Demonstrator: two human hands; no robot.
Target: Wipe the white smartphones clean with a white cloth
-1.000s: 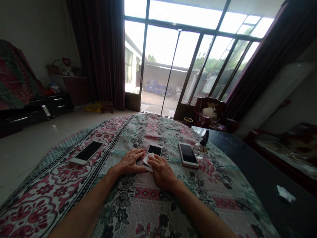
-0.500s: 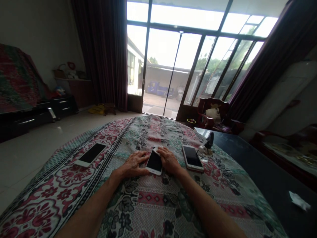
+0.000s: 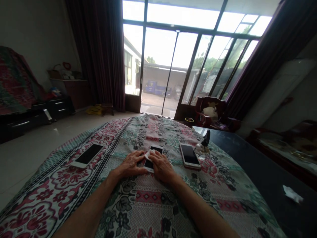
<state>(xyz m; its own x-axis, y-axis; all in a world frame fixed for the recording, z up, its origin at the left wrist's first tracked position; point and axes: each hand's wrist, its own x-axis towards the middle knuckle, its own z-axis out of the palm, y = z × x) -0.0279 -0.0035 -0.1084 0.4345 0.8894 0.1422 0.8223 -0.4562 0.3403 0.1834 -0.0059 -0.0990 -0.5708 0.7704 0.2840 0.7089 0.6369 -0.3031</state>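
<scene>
A white-framed phone (image 3: 157,149) lies screen up on the patterned cloth (image 3: 148,211), between my hands. My left hand (image 3: 132,163) rests at its left edge, thumb and fingers spread around that side. Under the fingers of my right hand (image 3: 161,166) a white tissue (image 3: 149,154) is pressed on the screen, and the hand covers the phone's right part. To the left lies a second white phone (image 3: 88,155), dark screen up. On the right is a third phone (image 3: 190,155), beside a clear bottle with a black top (image 3: 206,138).
A dark table (image 3: 247,162) stands to the right with a crumpled white tissue (image 3: 292,194) on it. Beyond the cloth are a wooden chair (image 3: 210,110), glass doors (image 3: 160,72) and dark curtains (image 3: 99,53). A yellow bag (image 3: 94,109) lies on the floor.
My right hand has moved left across the phone with the tissue, covering the middle of the screen. My left hand stays at the left edge. The view has shifted slightly.
</scene>
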